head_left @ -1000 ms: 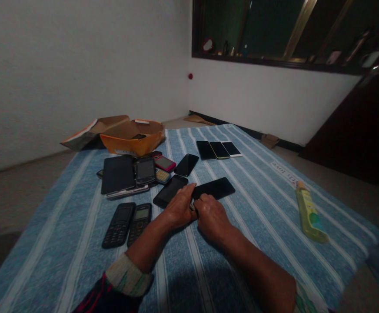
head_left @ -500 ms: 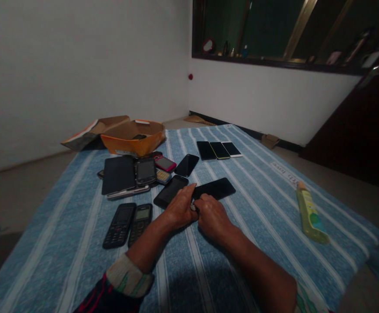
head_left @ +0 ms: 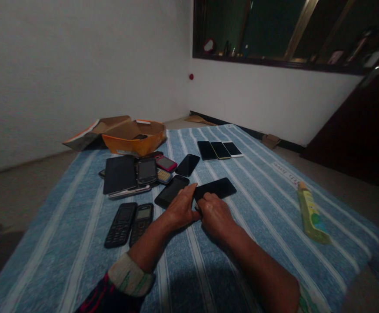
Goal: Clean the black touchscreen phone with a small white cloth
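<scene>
My left hand (head_left: 180, 209) and my right hand (head_left: 216, 214) meet at the near end of a black smartphone (head_left: 217, 188) that lies flat on the blue striped cloth (head_left: 261, 187). Both hands have their fingers curled and pinched on that end of the phone. A second black smartphone (head_left: 171, 191) lies just left of my left hand. Two black keypad phones (head_left: 130, 222) lie side by side further left.
A pile of phones and a dark tablet (head_left: 119, 173) sits at the back left, before an open orange cardboard box (head_left: 134, 137). Three smartphones (head_left: 220, 150) lie in a row at the back. A yellow-green bottle (head_left: 311, 215) lies at the right edge.
</scene>
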`<action>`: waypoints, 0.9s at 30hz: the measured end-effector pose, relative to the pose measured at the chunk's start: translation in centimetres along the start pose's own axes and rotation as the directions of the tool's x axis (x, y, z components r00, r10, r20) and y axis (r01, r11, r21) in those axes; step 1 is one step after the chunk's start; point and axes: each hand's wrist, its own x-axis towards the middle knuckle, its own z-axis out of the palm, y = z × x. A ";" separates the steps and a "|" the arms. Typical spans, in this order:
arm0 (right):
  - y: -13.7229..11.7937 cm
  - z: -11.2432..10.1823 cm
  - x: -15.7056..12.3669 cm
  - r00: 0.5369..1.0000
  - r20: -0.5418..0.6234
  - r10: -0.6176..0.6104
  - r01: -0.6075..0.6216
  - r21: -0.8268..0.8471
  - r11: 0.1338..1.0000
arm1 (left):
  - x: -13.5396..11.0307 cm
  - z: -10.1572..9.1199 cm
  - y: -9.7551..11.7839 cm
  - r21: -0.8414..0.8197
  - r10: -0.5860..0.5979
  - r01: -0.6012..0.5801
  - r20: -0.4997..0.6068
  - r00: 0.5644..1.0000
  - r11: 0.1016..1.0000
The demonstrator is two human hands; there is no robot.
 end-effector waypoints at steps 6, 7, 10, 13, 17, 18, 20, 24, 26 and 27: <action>4.3 -0.7 0.6 0.978 -0.006 0.207 -0.207 -0.094 0.974 | -0.2 -0.3 0.6 -0.009 -0.073 0.073 0.029 0.997 0.997; 5.2 -0.7 0.7 0.969 -0.021 0.245 -0.245 -0.105 0.964 | -0.3 -0.3 0.7 -0.010 -0.081 0.082 0.031 0.996 0.997; 7.4 -0.9 0.9 0.930 -0.028 0.368 -0.368 -0.133 0.920 | -0.3 -0.5 1.0 0.004 -0.105 0.105 0.054 0.993 0.994; 7.9 -0.8 0.8 0.914 -0.039 0.404 -0.406 -0.132 0.904 | -0.2 -0.5 1.0 0.022 -0.109 0.108 0.070 0.992 0.994; 5.3 -0.1 0.2 0.963 -0.077 0.258 -0.264 -0.076 0.962 | -0.1 -0.3 0.8 0.028 -0.093 0.091 0.051 0.994 0.995; 4.4 0.2 0.0 0.976 -0.079 0.205 -0.210 -0.067 0.975 | -0.1 -0.3 0.8 0.029 -0.089 0.088 0.043 0.995 0.996; 2.8 0.5 -0.3 0.990 -0.095 0.108 -0.113 -0.054 0.992 | -0.2 -0.2 0.7 0.031 -0.083 0.082 0.028 0.996 0.996; 2.6 0.4 -0.2 0.993 -0.084 0.077 -0.083 -0.064 0.995 | -0.2 -0.1 0.8 0.048 -0.076 0.075 0.016 0.997 0.996; 4.0 0.1 0.1 0.981 -0.076 0.177 -0.183 -0.082 0.980 | -0.2 0.1 0.7 0.060 -0.073 0.072 0.009 0.997 0.996; 4.9 -0.1 0.3 0.968 -0.073 0.240 -0.246 -0.091 0.965 | -0.3 0.3 0.7 0.065 -0.068 0.068 0.003 0.998 0.996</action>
